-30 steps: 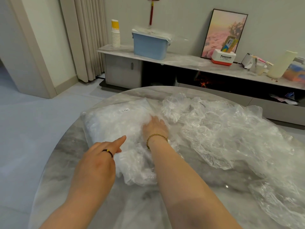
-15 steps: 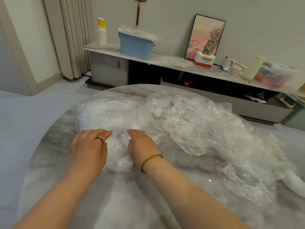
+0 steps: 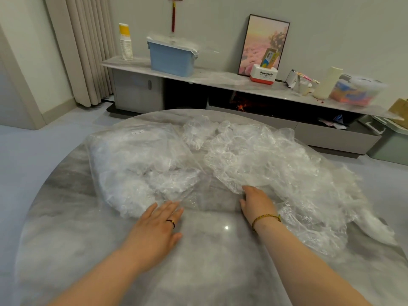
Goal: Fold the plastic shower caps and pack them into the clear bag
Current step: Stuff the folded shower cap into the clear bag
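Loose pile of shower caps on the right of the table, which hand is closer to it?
Right. The right hand touches the loose pile at its near edge; the left hand lies flat to its left, by the clear bag.

Soft even light, glare spot on table (image 3: 226, 227), edges warped and blurred

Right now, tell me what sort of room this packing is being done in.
Most likely a home living room: a low console along the wall, a framed picture propped on it, and floor-length curtains.
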Tool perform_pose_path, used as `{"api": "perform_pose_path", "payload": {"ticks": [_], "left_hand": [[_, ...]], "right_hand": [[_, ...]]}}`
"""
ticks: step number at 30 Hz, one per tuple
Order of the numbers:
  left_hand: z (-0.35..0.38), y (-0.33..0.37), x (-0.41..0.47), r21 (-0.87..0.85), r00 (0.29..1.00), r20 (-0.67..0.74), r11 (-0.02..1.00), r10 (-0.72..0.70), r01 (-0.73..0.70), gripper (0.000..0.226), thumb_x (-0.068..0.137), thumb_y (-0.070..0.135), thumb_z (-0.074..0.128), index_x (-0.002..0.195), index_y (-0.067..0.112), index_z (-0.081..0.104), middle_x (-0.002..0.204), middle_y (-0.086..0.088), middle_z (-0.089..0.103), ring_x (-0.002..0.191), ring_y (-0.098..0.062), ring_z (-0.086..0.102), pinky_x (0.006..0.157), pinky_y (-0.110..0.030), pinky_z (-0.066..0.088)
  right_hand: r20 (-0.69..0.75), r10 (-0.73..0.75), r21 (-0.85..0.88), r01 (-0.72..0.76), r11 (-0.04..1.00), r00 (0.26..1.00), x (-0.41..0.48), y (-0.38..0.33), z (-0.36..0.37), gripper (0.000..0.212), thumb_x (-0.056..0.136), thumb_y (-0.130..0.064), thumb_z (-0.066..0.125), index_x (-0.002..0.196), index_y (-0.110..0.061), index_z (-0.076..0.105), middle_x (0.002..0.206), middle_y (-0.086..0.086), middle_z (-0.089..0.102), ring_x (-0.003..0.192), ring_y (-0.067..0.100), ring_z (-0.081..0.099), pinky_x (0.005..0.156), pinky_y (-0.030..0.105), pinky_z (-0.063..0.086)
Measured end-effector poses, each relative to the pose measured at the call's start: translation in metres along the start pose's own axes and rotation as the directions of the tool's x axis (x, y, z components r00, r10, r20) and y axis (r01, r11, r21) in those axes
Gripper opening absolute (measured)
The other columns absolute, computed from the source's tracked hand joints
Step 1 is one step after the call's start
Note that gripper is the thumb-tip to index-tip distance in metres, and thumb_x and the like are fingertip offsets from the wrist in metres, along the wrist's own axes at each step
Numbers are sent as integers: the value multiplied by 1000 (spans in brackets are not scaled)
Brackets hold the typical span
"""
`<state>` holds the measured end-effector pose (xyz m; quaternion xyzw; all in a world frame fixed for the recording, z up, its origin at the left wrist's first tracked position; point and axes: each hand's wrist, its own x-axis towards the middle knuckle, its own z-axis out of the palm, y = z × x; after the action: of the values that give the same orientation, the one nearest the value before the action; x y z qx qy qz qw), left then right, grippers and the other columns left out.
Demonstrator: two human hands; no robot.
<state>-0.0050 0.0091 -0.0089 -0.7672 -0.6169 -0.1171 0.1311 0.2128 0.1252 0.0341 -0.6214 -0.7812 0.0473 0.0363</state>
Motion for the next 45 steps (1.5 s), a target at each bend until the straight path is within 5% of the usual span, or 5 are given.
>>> {"api": "perform_pose_path", "payload": {"ticks": [10,21,27,35,45], "left_hand": [[14,-20,5,68,992,-75,992,-98,103,53,71,43,36,87,11,75,90,-2,73,83,-17,71,111,-26,3],[-38,29,-2,-166,982,-102,971,157,-172,70,55,48,58,118,20,46,110,-1,67,110,-13,43,106,-27,11],[-39,62,-35,-211,942,127,936,312,-282,50,53,48,50,92,27,74,98,8,71,93,-8,68,102,-29,20],[-58,54,-55,-281,951,209,945,229,-166,33,42,26,50,62,38,72,67,28,66,53,7,61,50,-5,44],[-65,50,-49,-372,897,390,927,208,-54,43,88,30,32,123,32,58,136,24,43,123,2,42,91,-7,29]], "right_hand": [[-79,-168,-265,141,954,983,21,-1,2,27,93,-4,34,110,-10,55,114,7,56,109,23,46,89,27,32],[-137,-348,86,361,929,928,-112,-5,1,13,60,-32,48,49,-28,55,49,-14,53,49,3,52,47,9,38],[-37,-400,495,364,788,916,-172,-5,-11,51,65,-45,32,83,-10,65,94,2,66,98,9,45,81,4,31],[263,-586,266,526,808,766,-187,-8,-2,102,43,-68,29,132,-18,40,136,-1,40,125,14,36,103,18,20],[27,-111,490,84,868,993,-146,26,0,57,96,-26,45,146,-17,20,152,-2,22,140,11,20,110,17,14]]}}
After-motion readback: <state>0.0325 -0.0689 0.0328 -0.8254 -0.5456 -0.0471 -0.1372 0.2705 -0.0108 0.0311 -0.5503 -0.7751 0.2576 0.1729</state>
